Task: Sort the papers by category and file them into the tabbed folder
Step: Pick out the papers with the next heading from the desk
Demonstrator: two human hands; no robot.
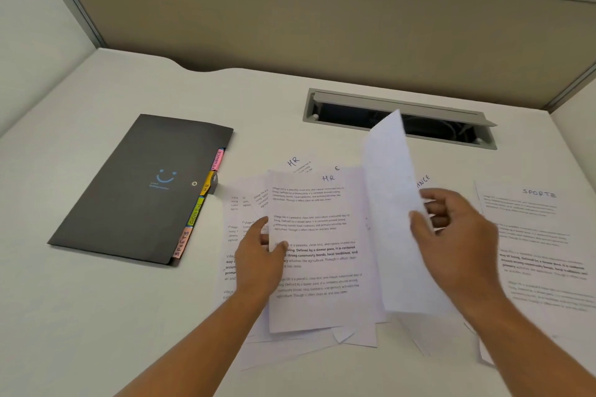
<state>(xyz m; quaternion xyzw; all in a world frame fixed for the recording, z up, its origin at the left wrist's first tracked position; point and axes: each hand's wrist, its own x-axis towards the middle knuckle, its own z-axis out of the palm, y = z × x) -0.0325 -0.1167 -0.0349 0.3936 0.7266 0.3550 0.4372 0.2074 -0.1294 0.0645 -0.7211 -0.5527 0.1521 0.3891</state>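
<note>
We saw the right hand (458,235) pinching a raised blank white sheet (392,203), left hand (261,255) flat with fingers spread on the loose pile of printed white papers (316,255), closed dark grey tabbed folder (142,187) beside them.

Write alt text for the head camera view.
A person's right hand lifts one sheet off a loose pile of papers on a white desk, while the left hand presses on the pile. A closed dark tabbed folder lies left of it; a sheet headed SPORTS lies right.
</note>
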